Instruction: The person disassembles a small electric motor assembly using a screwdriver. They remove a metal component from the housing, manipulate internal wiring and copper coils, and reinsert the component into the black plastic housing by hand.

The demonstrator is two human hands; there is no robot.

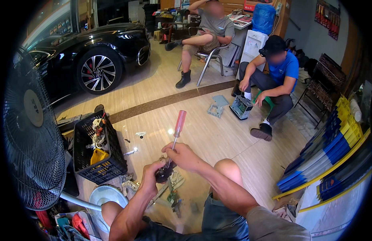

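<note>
My right hand [182, 156] is closed round the shaft of a screwdriver [180, 123], whose clear red handle points up and away from me. The tip of the shaft goes down to a small dark part [164, 173], and its exact kind does not show. Wrapped round that part's left side is my left hand [150, 173], holding it up above the floor between my knees. Loose metal parts and a green piece [172, 197] lie on the floor below my hands.
Left of my hands stands a black plastic crate [98, 172] with tools and a yellow item, beside a large fan [33, 128]. A co-worker in blue [280, 76] sits ahead right by an opened metal box [241, 107]. Another person sits behind. A black car [85, 60] is parked back left.
</note>
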